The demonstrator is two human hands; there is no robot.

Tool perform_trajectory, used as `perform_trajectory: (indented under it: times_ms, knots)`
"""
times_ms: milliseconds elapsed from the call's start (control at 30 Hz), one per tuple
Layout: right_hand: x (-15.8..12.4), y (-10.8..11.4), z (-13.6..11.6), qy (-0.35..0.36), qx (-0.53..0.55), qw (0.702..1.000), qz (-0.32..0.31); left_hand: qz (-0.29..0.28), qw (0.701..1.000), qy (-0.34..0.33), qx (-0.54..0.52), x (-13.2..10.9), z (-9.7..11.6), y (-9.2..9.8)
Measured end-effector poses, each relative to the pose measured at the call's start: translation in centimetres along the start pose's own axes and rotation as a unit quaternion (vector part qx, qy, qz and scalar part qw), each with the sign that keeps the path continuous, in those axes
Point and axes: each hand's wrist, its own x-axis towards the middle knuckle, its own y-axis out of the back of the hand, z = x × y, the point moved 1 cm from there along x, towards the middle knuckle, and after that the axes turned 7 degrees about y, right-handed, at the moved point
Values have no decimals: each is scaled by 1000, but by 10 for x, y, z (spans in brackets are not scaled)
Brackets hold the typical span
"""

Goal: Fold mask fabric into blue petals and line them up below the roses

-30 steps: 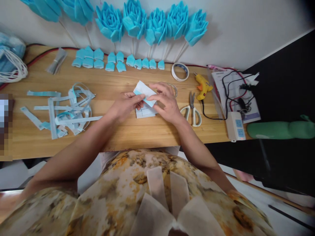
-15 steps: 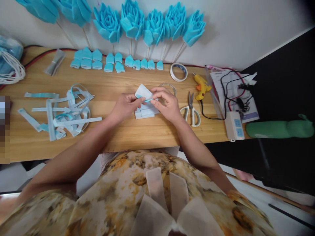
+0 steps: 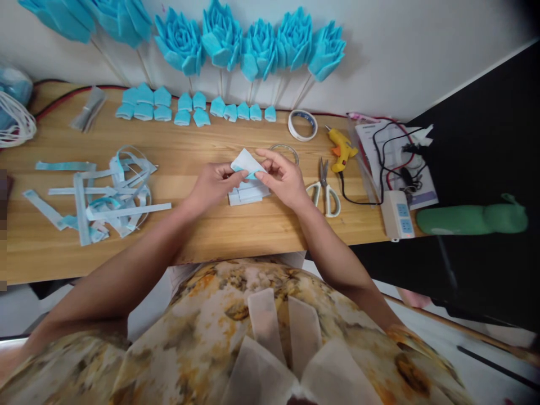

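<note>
Between both hands is a small piece of pale blue fabric (image 3: 246, 160) with a brighter blue folded lower edge. My left hand (image 3: 217, 183) pinches its left side between thumb and fingers. My right hand (image 3: 283, 177) holds its right corner with the thumb, the index finger raised and curved above. Under the hands lie flat light blue fabric pieces (image 3: 248, 194) on the wooden table (image 3: 202, 239). A thin roll of tape (image 3: 287, 148) sits just behind my right hand, partly covered. White-handled scissors (image 3: 324, 188) lie to the right of that hand.
Cut fabric strips (image 3: 118, 188) are heaped at left. Folded blue petals (image 3: 162, 104) line the back, below blue fabric flowers (image 3: 221, 36) on sticks. A white tape roll (image 3: 302, 125), yellow glue gun (image 3: 341, 151), power strip (image 3: 397, 214) and green bottle (image 3: 468, 219) are at right.
The fabric's lower edge has turned toward me, showing a blue folded triangle where a narrow rolled edge was. My right fingers have lifted and spread slightly. The view has shifted a little.
</note>
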Motion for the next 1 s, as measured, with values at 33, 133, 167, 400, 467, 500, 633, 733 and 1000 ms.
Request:
perform_trajectory:
  times_ms: [33,133,167,400,467,500,633,733,1000]
  knots:
    - [0,0,1,-3,5,1000,-1,-5,1000,-2,-3,0,0,-1]
    - [1,1,3,-3,15,1000,0,-23,1000,-5,-6,-1,0,-1]
    - [1,0,3,-3,20,1000,-1,-23,1000,-6,-5,-1,0,-1]
    - [1,-4,9,-14,88,996,-25,11,999,-42,-25,0,1,2]
    - [1,-4,10,-13,93,995,-39,9,999,-41,-28,0,1,2]
    - [1,-3,10,-15,95,994,-45,6,999,-39,-27,0,1,2]
    - [1,-1,9,-33,101,993,-48,-5,999,-35,-21,-1,3,2]
    - [2,-2,7,-42,106,992,-44,-10,999,-37,-19,-2,4,2]
    - [2,-6,2,-31,123,992,-16,-32,999,-41,6,-1,2,1]
